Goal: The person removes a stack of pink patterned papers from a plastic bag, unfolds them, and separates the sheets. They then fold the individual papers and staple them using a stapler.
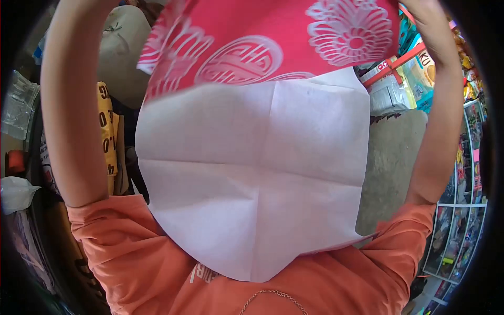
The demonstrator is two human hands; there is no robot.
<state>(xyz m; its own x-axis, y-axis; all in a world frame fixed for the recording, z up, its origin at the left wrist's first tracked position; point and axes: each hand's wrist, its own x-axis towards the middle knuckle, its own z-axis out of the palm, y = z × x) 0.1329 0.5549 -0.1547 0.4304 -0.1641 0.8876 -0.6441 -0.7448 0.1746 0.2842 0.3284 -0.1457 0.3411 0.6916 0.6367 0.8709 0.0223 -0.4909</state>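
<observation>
A large sheet (310,131), apparently cloth or non-woven material, hangs close in front of my orange shirt. Its pale side shows crossed fold creases. Along the top, a red face (294,26) with white flower and round emblem patterns overlaps the pale part. Both my forearms reach up past the upper edge of the view, one on each side of the sheet. My left and right hands are cut off above the frame, so their grip is hidden. The sheet's lower edge curves over my chest.
Packaged goods (391,86) stand behind the sheet at upper right, beside a red bar. A wire rack (457,210) with small goods lines the right. On the left are a yellow printed package (106,131), a clear plastic container (20,105) and a white bag (18,194).
</observation>
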